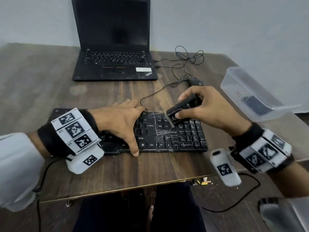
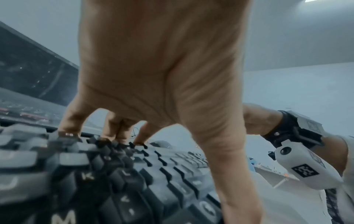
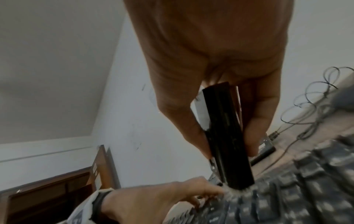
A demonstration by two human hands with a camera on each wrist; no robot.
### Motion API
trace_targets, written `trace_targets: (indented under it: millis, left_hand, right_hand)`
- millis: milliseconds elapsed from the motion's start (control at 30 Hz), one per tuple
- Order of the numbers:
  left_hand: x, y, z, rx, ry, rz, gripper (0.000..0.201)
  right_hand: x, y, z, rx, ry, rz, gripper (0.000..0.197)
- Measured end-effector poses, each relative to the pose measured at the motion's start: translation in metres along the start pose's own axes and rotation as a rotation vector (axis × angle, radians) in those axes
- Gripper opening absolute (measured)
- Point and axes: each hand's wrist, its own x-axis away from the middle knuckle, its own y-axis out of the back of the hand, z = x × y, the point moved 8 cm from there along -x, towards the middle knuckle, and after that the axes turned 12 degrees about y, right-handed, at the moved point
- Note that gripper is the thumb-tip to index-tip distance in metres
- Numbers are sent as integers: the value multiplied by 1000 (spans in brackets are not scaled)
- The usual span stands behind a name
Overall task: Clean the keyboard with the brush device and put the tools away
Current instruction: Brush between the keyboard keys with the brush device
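Note:
A black keyboard (image 1: 168, 136) with white dust streaks lies across the wooden table (image 1: 117, 171). My left hand (image 1: 120, 121) lies flat over its middle, fingers spread and tips pressing the keys (image 2: 122, 153) at the far edge. My right hand (image 1: 202, 108) grips a black brush device (image 1: 181, 108), tilted down toward the keys above the arrow cluster. In the right wrist view the brush device (image 3: 224, 136) stands between thumb and fingers, its pale bristles touching the keyboard (image 3: 287, 197).
An open black laptop (image 1: 115, 47) stands at the back. A black mouse (image 1: 195, 82) with a looped cable (image 1: 189, 59) lies behind my right hand. A clear plastic box (image 1: 250, 94) holding a dark item sits at the right edge.

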Motion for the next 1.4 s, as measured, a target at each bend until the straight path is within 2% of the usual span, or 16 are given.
trace_targets:
  millis: [33, 133, 233, 300, 467, 600, 767, 1000, 1100, 1267, 1400]
  left_hand:
    - [3, 3, 1, -39, -4, -59, 136]
    - [11, 10, 1, -119, -2, -227, 141]
    - [20, 8, 4, -86, 8, -316, 143]
    - [24, 6, 6, -49, 16, -348, 145]
    - [27, -1, 12, 87, 46, -286, 145]
    - [27, -1, 14, 113, 50, -279, 144]
    - [21, -2, 16, 109, 49, -239, 141]
    - [9, 22, 25, 17, 58, -388, 147]
    - [1, 27, 29, 4, 60, -409, 149]
    - [-8, 24, 45, 214, 11, -282, 146]
    - [-9, 24, 51, 217, 8, -269, 147]
  right_hand:
    - [9, 2, 5, 36, 20, -14, 33]
    - [27, 6, 19, -54, 78, -123, 29]
    - [36, 2, 31, -98, 179, -238, 24]
    - [37, -8, 36, -77, 216, -255, 23]
    - [22, -22, 41, 113, 261, -205, 29]
    - [13, -23, 37, 89, 228, -258, 27]
    - [9, -36, 36, 79, 257, -238, 16]
    - [-11, -26, 42, 112, 319, -327, 22]
    - [-15, -29, 45, 98, 350, -356, 23]
    - [-19, -47, 52, 160, 414, -243, 27]
    - [-24, -35, 46, 145, 370, -295, 26]
